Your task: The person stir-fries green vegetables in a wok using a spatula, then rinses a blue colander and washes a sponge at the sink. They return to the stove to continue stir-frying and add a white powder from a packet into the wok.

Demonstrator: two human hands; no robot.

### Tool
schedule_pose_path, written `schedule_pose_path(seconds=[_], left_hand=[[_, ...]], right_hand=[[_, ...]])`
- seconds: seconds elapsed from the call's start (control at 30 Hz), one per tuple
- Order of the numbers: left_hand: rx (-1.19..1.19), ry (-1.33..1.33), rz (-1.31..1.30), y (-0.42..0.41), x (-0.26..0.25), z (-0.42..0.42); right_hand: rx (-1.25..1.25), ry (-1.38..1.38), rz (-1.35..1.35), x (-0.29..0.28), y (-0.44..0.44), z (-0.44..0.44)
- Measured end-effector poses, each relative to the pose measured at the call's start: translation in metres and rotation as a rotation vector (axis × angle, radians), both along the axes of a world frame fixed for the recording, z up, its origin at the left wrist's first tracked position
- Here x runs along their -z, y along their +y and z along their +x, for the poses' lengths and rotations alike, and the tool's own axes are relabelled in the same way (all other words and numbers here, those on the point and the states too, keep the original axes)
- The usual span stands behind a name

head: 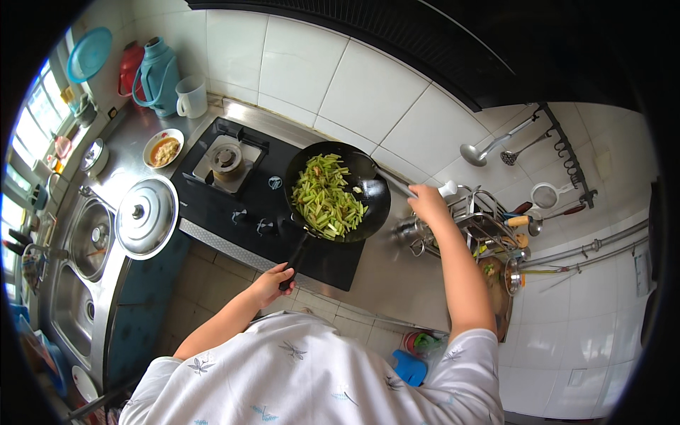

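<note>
A black wok (380,204) sits over the right side of the gas cooktop (334,268). Chopped green vegetable pieces (324,199), with a few small brownish bits among them, fill its left and middle. My left hand (272,284) is closed around the wok's black handle (300,255). In my right hand (427,203) is the shaft of a metal cooking utensil (394,180), which reaches over the wok's right rim. Its head is not clearly visible against the wok's dark inside.
Left of the wok is a bare burner (227,159). Beyond it stand a bowl of food (163,149) and a metal lid (147,218) beside the sink (74,308). A utensil rack (473,218) stands right of my right forearm. The range hood (372,37) overhangs the back.
</note>
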State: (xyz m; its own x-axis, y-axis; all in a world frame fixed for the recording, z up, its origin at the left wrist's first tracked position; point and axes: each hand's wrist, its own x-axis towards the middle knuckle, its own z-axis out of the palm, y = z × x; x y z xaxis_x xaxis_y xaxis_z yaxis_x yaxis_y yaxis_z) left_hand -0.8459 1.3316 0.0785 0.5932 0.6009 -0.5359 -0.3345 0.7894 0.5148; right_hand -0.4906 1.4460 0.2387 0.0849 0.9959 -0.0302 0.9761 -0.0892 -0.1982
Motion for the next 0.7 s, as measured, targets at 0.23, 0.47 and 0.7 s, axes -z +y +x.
schedule_pose_path(seconds=[0.23,0.47,0.7], left_hand=[[-0.027,-0.016,-0.004,-0.001,0.001,0.0],[0.049,0.006,-0.015,0.003,0.0,0.001],[0.118,-0.019,0.038,0.01,0.006,-0.009]], right_hand=[[-0.285,-0.202,-0.123,-0.011,0.025,-0.08],[-0.365,-0.274,-0.053,-0.069,-0.051,-0.06],[-0.406,-0.273,-0.143,-0.121,-0.11,-0.117]])
